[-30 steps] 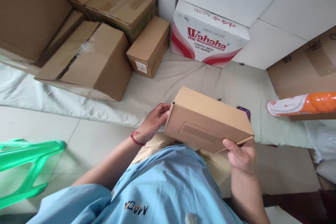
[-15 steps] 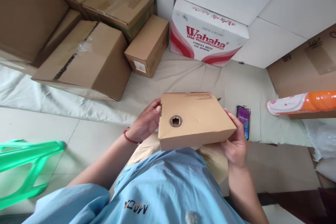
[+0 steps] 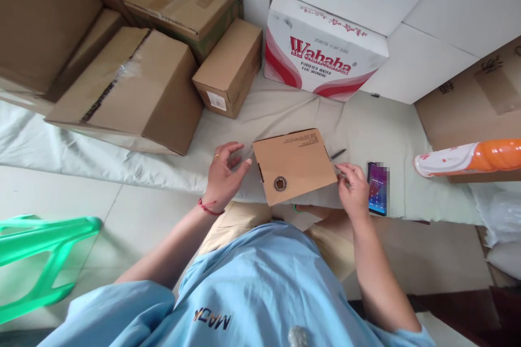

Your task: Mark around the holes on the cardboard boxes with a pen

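Note:
A small brown cardboard box (image 3: 295, 165) lies flat on the cloth-covered surface in front of me, slightly turned. It has a round dark-edged hole near its front left corner and small print along its far edge. To its left, my left hand (image 3: 226, 173) is open, thumb and fingers spread and apart from the box. My right hand (image 3: 353, 187) is at the box's right corner, fingers loosely bent and holding nothing; whether they touch the box I cannot tell. A dark pen (image 3: 338, 154) lies just beyond the right hand. A phone (image 3: 377, 188) with a lit screen lies right of that hand.
Larger cardboard boxes (image 3: 122, 76) stand at the left, with a smaller carton (image 3: 230, 68) beside them. A white and red water carton (image 3: 325, 49) stands at the back. An orange and white cylinder (image 3: 468, 157) juts in from the right. A green plastic stool (image 3: 49, 244) stands on the floor.
The small box has moved away from my body and down onto the cloth. Both hands have let go of it, and the left one has opened. The pen is now more exposed.

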Demonstrator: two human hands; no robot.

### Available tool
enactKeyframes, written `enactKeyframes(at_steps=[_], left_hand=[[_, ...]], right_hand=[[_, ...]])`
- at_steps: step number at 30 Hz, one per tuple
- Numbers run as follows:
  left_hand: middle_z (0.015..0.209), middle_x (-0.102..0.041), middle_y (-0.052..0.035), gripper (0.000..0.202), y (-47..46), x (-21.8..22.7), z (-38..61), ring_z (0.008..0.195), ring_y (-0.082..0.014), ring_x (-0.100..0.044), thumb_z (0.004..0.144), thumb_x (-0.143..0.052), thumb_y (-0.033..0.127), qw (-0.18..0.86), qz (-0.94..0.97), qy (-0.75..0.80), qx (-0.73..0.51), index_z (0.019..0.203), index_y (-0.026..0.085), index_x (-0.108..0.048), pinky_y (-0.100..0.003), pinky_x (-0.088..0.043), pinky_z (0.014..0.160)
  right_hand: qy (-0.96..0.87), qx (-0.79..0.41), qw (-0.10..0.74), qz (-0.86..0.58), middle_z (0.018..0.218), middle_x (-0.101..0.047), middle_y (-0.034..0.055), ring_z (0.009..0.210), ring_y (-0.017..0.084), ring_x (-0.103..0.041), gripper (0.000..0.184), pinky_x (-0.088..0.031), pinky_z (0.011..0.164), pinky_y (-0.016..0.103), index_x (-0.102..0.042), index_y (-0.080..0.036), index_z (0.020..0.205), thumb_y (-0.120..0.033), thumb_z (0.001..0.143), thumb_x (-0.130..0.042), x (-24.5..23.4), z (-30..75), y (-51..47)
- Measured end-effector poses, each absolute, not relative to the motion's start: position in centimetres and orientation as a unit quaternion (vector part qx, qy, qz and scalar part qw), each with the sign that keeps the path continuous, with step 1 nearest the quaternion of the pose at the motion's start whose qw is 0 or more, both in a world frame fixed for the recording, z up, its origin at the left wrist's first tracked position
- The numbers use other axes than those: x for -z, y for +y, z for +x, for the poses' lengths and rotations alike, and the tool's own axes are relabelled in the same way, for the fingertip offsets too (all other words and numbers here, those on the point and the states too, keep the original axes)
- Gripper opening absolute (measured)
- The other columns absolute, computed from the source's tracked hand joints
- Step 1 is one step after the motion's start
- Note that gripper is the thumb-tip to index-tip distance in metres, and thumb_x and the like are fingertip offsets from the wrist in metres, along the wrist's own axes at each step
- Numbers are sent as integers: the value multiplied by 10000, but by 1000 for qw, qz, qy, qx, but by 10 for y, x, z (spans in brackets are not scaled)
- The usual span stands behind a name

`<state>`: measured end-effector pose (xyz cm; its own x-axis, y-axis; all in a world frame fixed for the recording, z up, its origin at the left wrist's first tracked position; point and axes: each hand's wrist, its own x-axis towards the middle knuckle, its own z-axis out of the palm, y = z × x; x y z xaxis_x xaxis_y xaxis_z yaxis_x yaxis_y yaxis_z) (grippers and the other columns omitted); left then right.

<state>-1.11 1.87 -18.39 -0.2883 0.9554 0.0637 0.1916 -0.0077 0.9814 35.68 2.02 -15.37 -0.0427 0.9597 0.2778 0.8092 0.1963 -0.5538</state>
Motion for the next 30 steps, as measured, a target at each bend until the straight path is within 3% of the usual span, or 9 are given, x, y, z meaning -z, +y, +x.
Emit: enactKeyframes(at_steps=[3, 8, 15, 17, 19, 23, 25, 27, 30], left_hand=[[1504, -566, -180, 541, 0, 177, 1, 1442, -346, -600, 982, -753, 562, 248, 565, 567, -545, 1395, 237, -626, -569, -599, 1138], [1642, -530, -202, 777, -23, 179, 23, 1606, -402, -469, 979, -767, 629, 141, 746, 424, -494, 1609, 282, -471, -661, -425, 1302], [1637, -568, -217, 838, -14, 203, 25, 1645, -417, -429, 992, -757, 620, 136, 777, 418, -450, 1671, 249, -437, -653, -420, 1310], [1624, -575, -228, 889, -10, 203, 22, 1636, -420, -442, 968, -777, 647, 140, 779, 405, -458, 1673, 232, -429, -649, -428, 1311], [1597, -594, -238, 970, -7, 202, 20, 1615, -424, -473, 934, -803, 676, 155, 776, 393, -469, 1687, 218, -398, -651, -444, 1302], [1558, -604, -246, 1090, -5, 206, 17, 1574, -450, -519, 857, -836, 753, 172, 750, 379, -514, 1693, 227, -375, -691, -480, 1256], [1559, -591, -254, 1048, -6, 208, 17, 1572, -468, -514, 866, -811, 763, 170, 742, 378, -526, 1667, 217, -412, -717, -476, 1245], [1555, -598, -245, 913, -7, 211, 18, 1573, -470, -513, 920, -769, 707, 172, 740, 385, -524, 1627, 220, -459, -727, -467, 1246], [1550, -622, -218, 756, -9, 213, 21, 1573, -458, -522, 955, -747, 601, 177, 737, 397, -518, 1575, 238, -511, -720, -458, 1257]], right_hand=[[-720, -57, 157, -674, 1243, -706, 167, 1096, 264, -742, 482, -619, 891, 381, -749, -181, 1407, -186, 1025, -454, 145, 364, 58], [-744, -5, -170, -646, 1275, -739, 149, 923, 250, -731, 522, -419, 666, 314, -644, -233, 1538, -234, 1089, -377, 125, 361, 104], [-735, 19, -250, -630, 1112, -815, 178, 942, 299, -763, 360, -383, 702, 326, -691, -158, 1299, -284, 1070, -443, 111, 375, 116], [-708, 38, -227, -667, 1035, -813, 183, 902, 311, -758, 335, -401, 703, 335, -702, -151, 1243, -321, 1039, -497, 104, 388, 116], [-674, 49, -109, -729, 877, -780, 130, 810, 283, -727, 275, -423, 698, 334, -707, -163, 1139, -330, 951, -593, 92, 398, 114], [-582, -116, 373, -713, 625, -540, -52, 528, 143, -498, 153, -385, 552, 267, -587, -244, 862, -348, 797, -678, 68, 381, 96], [-540, -287, 508, -606, 604, -463, -85, 450, 105, -383, 186, -272, 453, 231, -532, -264, 814, -367, 830, -686, 63, 349, 79], [-574, -385, 485, -536, 658, -544, -73, 482, 95, -448, 139, -313, 457, 218, -613, -266, 885, -336, 906, -731, 64, 309, 61], [-709, -395, 390, -435, 899, -740, -5, 730, 133, -675, 64, -535, 657, 266, -726, -277, 1015, -246, 966, -755, 78, 257, 41]])
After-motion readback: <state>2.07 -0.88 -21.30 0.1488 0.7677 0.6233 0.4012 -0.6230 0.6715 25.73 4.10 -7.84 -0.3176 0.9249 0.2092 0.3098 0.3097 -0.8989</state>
